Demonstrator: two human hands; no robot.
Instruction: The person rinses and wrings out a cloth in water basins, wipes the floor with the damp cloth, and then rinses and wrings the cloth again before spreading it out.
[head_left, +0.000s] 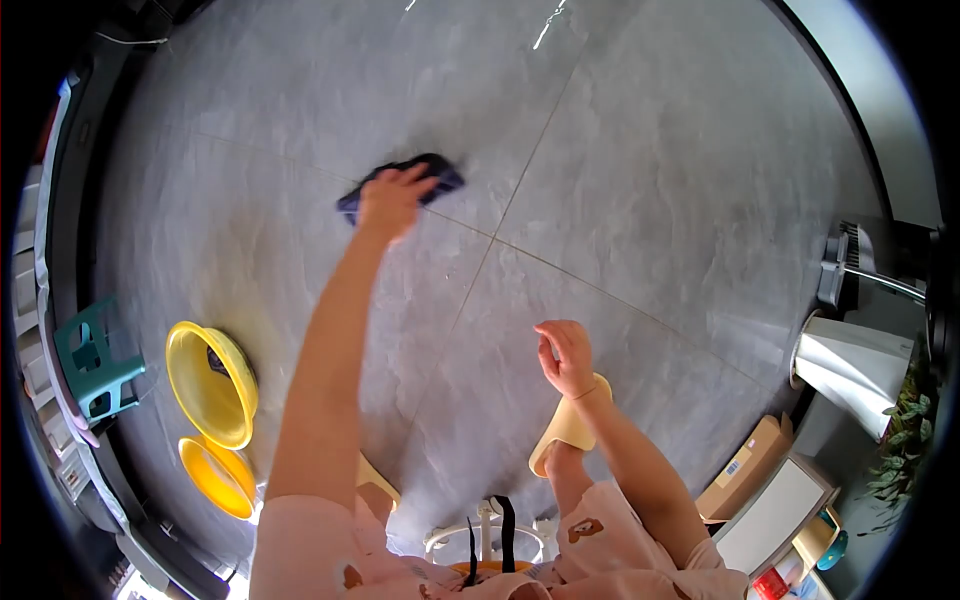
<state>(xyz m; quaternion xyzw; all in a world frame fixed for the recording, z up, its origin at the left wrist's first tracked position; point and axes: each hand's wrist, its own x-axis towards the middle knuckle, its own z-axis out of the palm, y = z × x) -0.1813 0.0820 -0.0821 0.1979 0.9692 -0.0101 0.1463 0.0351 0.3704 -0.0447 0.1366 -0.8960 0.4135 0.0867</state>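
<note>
My left hand point(392, 202) stretches far forward and presses a dark cloth point(440, 171) against the grey tiled floor point(640, 180). Its fingers lie over the cloth, slightly blurred, and the cloth is bunched beneath the palm and sticks out on both sides. Closer to my body, my right hand point(567, 352) hovers in front of my slippered foot. That hand holds nothing; its fingers are loosely bent, with the thumb apart from them.
Left of me stand a large yellow basin point(185, 400) with something dark inside, a smaller yellow basin point(208, 487) and a green stool point(105, 372). A broom head point(832, 268), white bin point(850, 365) and cardboard box point(748, 465) are at the right. A wheeled base point(487, 540) is behind my feet.
</note>
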